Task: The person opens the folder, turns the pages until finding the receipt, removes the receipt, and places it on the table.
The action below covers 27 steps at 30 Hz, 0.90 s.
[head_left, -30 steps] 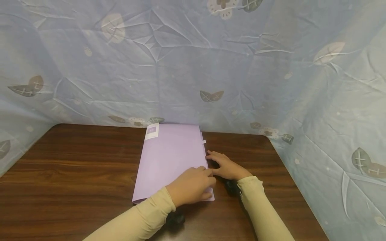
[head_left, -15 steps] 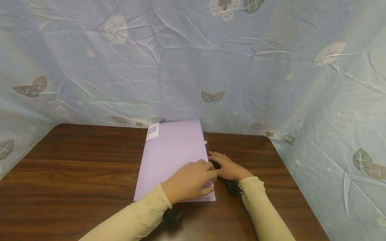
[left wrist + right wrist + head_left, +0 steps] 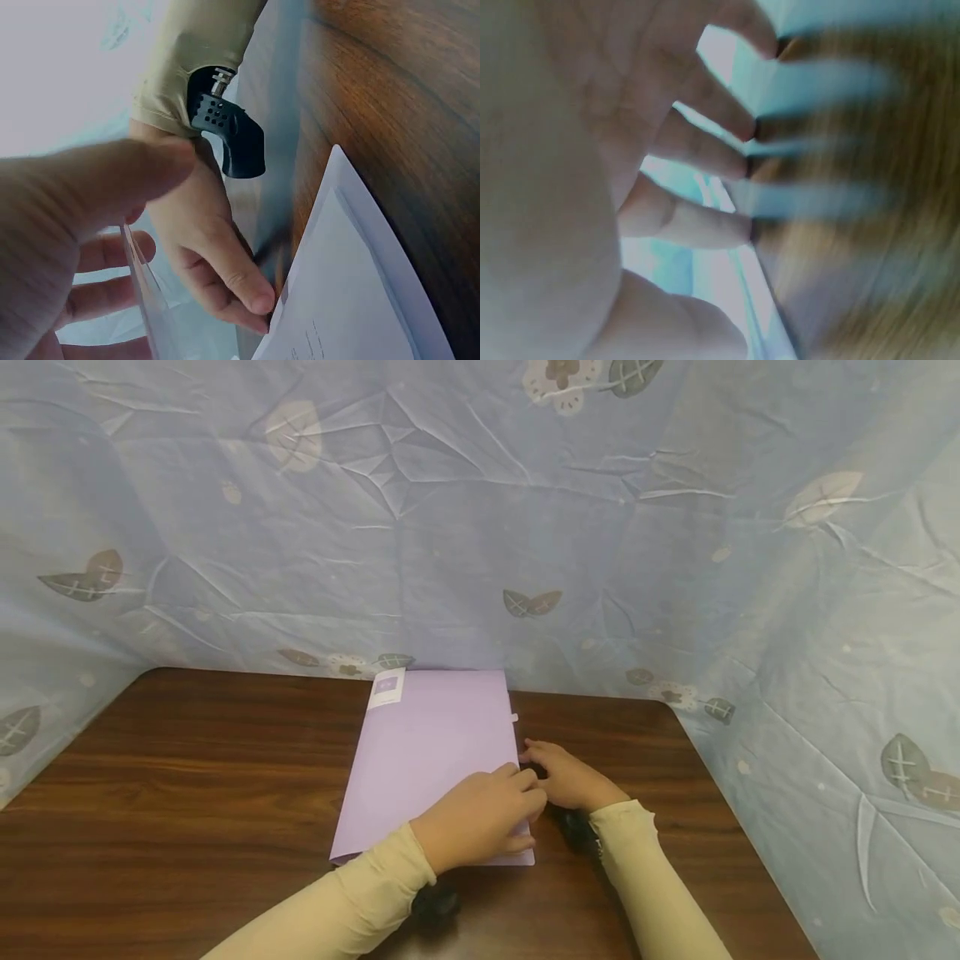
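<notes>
A light purple folder (image 3: 420, 760) lies on the table with a white label (image 3: 387, 687) at its far left corner. My left hand (image 3: 480, 818) reaches over its right side. In the left wrist view, the raised edge of the folder's cover (image 3: 142, 285) runs between my thumb and fingers, above white pages (image 3: 330, 277) with faint print. Just right of the folder, my right hand (image 3: 570, 777) has its fingers spread and fingertips down on the tabletop. Its thumb is by the folder's edge in the right wrist view.
A small white tab (image 3: 515, 717) sticks out from the folder's right side. The brown wooden table (image 3: 187, 777) meets a patterned cloth (image 3: 450, 527) at the back and sides. Black wrist devices (image 3: 435, 903) sit under both forearms.
Half a second ago the cover's far right corner stood higher; now it has come down. My left hand dropped slightly with it. The right hand has barely moved.
</notes>
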Each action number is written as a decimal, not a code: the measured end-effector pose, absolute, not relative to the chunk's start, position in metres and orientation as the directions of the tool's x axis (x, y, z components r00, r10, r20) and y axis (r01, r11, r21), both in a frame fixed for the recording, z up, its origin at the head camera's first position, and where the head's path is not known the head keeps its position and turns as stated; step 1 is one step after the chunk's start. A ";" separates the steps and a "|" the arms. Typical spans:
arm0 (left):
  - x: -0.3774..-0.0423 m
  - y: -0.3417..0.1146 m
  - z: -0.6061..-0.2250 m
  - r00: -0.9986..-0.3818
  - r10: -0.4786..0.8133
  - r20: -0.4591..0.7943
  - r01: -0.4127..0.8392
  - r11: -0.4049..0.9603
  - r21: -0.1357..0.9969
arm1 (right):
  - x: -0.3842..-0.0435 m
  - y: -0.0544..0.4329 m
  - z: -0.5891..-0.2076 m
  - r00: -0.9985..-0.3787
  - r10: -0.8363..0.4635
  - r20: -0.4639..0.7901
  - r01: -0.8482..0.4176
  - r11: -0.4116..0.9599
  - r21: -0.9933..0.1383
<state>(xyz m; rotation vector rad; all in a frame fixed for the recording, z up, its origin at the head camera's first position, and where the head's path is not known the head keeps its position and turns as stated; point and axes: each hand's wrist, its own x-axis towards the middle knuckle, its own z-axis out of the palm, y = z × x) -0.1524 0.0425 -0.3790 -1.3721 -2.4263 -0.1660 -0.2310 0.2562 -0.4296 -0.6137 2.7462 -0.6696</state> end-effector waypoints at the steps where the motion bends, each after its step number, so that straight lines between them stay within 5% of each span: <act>1: -0.152 0.044 -0.379 -0.472 0.806 0.358 0.848 0.526 -0.066 | -0.231 0.255 -0.429 -0.879 -0.458 -0.131 -0.344 0.801 -0.490; 10: -0.154 0.055 -0.387 -0.442 0.773 0.454 0.841 0.533 -0.089 | -0.237 0.258 -0.437 -0.879 -0.474 -0.054 -0.410 0.807 -0.425; 16: -0.152 0.062 -0.379 -0.454 0.758 0.468 0.856 0.517 -0.007 | -0.240 0.263 -0.438 -0.819 -0.572 0.027 -0.533 0.745 -0.401; 21: -0.149 0.065 -0.376 -0.440 0.775 0.453 0.887 0.453 0.085 | -0.240 0.265 -0.438 -0.780 -0.619 0.095 -0.577 0.651 -0.493; 27: -0.146 0.065 -0.382 -0.446 0.778 0.443 0.877 0.478 0.043 | -0.237 0.266 -0.438 -0.801 -0.599 0.022 -0.510 0.662 -0.549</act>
